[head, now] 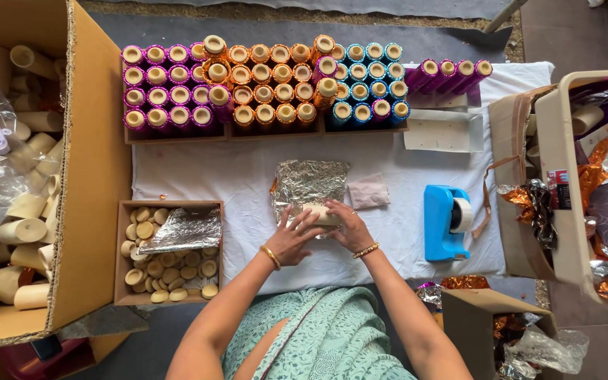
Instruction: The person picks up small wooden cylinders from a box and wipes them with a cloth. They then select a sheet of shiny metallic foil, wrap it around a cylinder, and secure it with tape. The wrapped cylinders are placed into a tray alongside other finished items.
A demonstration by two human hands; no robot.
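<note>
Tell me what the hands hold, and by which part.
Both hands, left and right, hold a beige cardboard tube by its two ends, on a crinkled silver foil sheet.

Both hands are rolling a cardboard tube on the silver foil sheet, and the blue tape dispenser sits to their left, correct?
Not quite. The head view shows the blue tape dispenser to the right of the hands, not the left. The left hand and right hand do press a cardboard tube on the silver foil sheet.

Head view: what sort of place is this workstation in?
Probably a small hand-wrapping workshop on the floor. Rows of foil-covered cardboard tubes in purple, orange and teal stand ahead, a large cardboard box of bare tubes sits alongside, and both hands roll a tube in a silver foil sheet.
</note>
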